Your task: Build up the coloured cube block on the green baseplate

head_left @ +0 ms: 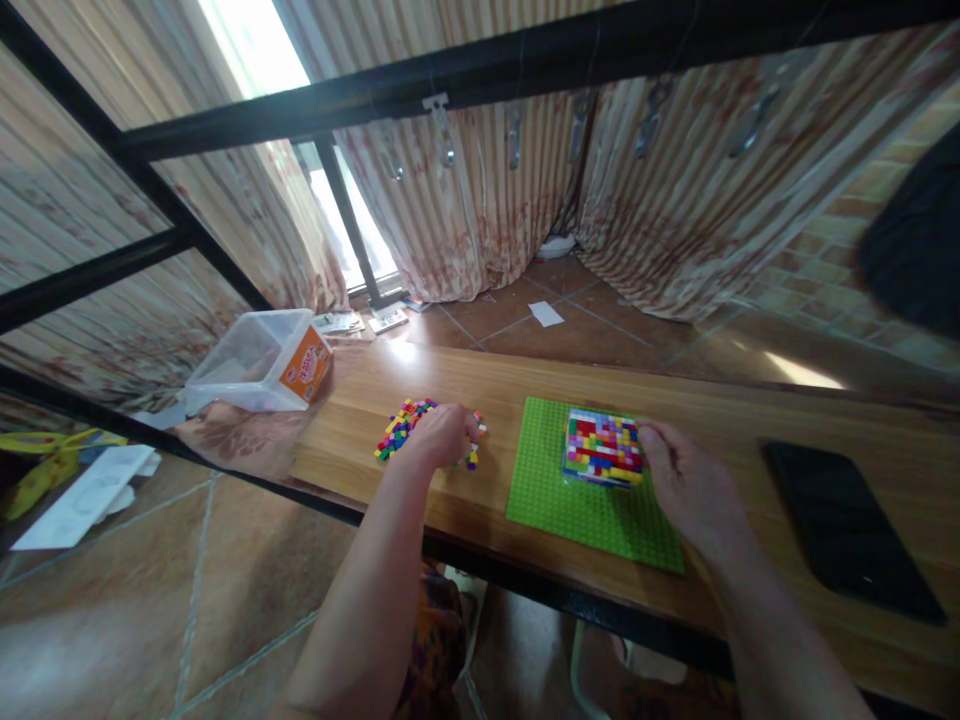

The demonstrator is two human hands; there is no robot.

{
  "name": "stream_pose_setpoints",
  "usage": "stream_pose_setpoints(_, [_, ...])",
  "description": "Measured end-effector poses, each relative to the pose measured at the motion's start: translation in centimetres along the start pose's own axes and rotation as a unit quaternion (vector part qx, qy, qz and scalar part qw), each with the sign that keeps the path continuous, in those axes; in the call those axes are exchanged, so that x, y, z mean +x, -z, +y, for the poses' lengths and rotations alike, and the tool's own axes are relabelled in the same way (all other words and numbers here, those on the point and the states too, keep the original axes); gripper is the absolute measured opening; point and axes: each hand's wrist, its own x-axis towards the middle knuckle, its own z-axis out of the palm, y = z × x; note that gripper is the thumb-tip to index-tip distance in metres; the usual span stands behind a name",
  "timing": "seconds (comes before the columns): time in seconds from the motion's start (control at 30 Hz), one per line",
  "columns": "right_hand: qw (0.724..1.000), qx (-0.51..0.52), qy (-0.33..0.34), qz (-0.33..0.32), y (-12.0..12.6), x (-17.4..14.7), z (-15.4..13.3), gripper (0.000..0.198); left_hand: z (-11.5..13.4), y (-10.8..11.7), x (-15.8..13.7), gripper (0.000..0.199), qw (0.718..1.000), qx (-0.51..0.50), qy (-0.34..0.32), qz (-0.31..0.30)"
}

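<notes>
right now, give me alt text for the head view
A person's left hand is at a pile of loose toy bricks on a wooden table, the right hand at the side of a multicoloured brick block on a green baseplate.

I can read no word, brand or number here. The orange label [306,364] on the bin [240,390] carries white lettering, too blurred for me to make out, and the white card [388,319] near it shows dark print, too small for me to tell.
</notes>
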Motion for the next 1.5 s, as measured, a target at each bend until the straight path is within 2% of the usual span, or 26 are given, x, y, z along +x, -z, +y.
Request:
stream_pose_setpoints(0.23, [1.000, -0.002, 0.000, -0.003, -0.1, 0.0, 0.0, 0.049, 0.8, -0.3, -0.2, 0.014, 1.000, 0.012, 0.019, 0.015])
stream_pose_setpoints(0.43, [1.000, -0.008, 0.000, -0.004, -0.1, 0.0, -0.2, 0.048, 1.5, -0.1, -0.5, 0.016, 0.999, 0.022, -0.001, 0.023])
stream_pose_setpoints(0.57, [1.000, -0.007, 0.012, -0.002, -0.1, -0.1, -0.1, 0.048, 1.9, -0.1, -0.4, 0.015, 0.999, 0.039, 0.007, 0.010])
stream_pose_setpoints(0.73, [1.000, 0.001, 0.016, -0.001, 0.1, -0.1, 0.0, 0.046, 2.1, -0.2, -0.3, 0.015, 0.999, 0.030, 0.009, 0.026])
stream_pose_setpoints(0.9, [1.000, 0.008, -0.005, 0.022, 0.2, 0.0, -0.2, 0.044, 2.9, -0.4, -0.1, 0.017, 0.996, -0.013, -0.058, 0.069])
stream_pose_setpoints(1.03, [0.999, 0.024, -0.017, 0.033, 0.3, 0.2, -0.5, 0.044, 5.5, -1.0, 0.0, 0.016, 0.978, -0.135, -0.139, 0.081])
stream_pose_setpoints(1.2, [0.998, 0.052, -0.021, 0.034, 0.3, 0.1, -0.6, 0.042, 9.0, -2.4, -0.6, 0.014, 0.951, -0.242, -0.178, 0.068])
stream_pose_setpoints(1.37, [0.997, 0.064, 0.005, 0.040, 0.4, -0.1, -1.0, 0.035, 11.0, -3.5, -0.7, 0.014, 0.937, -0.267, -0.213, 0.070])
stream_pose_setpoints(1.5, [0.995, 0.082, 0.037, 0.042, 0.5, -0.2, -1.5, 0.030, 11.8, -3.9, -0.4, 0.014, 0.931, -0.253, -0.242, 0.101])
